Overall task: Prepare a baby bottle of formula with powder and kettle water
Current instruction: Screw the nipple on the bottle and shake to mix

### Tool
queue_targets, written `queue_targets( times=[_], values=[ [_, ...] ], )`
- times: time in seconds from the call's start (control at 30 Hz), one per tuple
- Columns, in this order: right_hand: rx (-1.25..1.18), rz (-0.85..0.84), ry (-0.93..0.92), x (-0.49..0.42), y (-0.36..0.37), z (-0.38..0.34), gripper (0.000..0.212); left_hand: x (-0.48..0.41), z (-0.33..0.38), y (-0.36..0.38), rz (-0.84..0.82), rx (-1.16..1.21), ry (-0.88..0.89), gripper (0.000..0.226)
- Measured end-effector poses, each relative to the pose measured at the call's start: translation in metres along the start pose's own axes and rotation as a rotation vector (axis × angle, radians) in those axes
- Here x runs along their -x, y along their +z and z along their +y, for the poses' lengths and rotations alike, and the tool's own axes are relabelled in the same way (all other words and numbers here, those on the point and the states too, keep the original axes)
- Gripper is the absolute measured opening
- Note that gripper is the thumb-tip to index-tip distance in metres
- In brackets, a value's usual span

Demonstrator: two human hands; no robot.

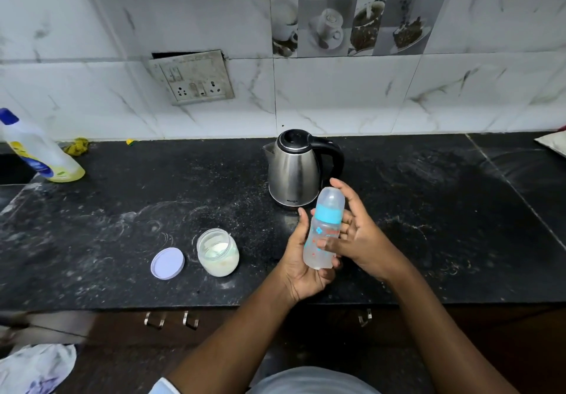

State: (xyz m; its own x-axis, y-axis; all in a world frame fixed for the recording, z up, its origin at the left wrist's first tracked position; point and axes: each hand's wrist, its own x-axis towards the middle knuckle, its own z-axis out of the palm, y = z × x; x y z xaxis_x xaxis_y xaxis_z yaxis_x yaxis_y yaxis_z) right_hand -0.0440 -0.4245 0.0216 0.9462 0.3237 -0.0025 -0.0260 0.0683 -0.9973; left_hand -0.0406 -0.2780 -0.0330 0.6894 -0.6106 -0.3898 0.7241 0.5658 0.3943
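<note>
A clear baby bottle (pixel 324 234) with a blue collar and a frosted cap is held upright above the black counter (pixel 153 203), between both hands. My left hand (pixel 301 266) cups its base and left side. My right hand (pixel 356 234) presses against its right side, thumb across the front. A steel kettle (pixel 294 170) with a black lid and handle stands just behind the bottle. To the left, an open jar of white powder (pixel 218 252) sits on the counter, its lilac lid (pixel 167 263) lying flat beside it.
A dish-soap bottle (pixel 39 151) with a blue cap stands at the far left near a sink edge. A yellow scrubber (pixel 77 146) lies by the wall. A switch and socket plate (pixel 193 78) hangs on the tiled wall. Drawer handles (pixel 171 320) sit below the counter edge.
</note>
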Motion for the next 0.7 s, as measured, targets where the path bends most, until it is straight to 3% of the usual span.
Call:
queue_targets(
  times=[0.23,0.37,0.47,0.57,0.63,0.7],
  values=[
    [0.019,0.003,-0.019,0.007,0.002,0.004,0.093,-0.001,-0.003,0.003,0.174,-0.130,0.074,0.088],
    [0.086,-0.029,-0.038,0.007,-0.005,0.002,0.093,-0.007,-0.009,0.001,0.268,-0.204,0.086,0.074],
    [0.118,0.012,-0.037,0.005,-0.016,0.002,0.093,-0.006,-0.016,-0.005,0.435,-0.393,0.119,0.050],
    [0.097,0.113,-0.043,0.002,-0.030,0.005,0.094,0.000,-0.028,-0.033,0.641,-0.756,0.309,0.018],
    [0.067,0.206,-0.045,0.002,-0.039,0.010,0.092,0.005,-0.034,-0.060,0.746,-1.171,0.446,0.020],
    [0.064,0.163,-0.018,0.002,-0.046,0.015,0.092,0.013,-0.038,-0.085,0.765,-1.550,0.582,0.011]
  ],
)
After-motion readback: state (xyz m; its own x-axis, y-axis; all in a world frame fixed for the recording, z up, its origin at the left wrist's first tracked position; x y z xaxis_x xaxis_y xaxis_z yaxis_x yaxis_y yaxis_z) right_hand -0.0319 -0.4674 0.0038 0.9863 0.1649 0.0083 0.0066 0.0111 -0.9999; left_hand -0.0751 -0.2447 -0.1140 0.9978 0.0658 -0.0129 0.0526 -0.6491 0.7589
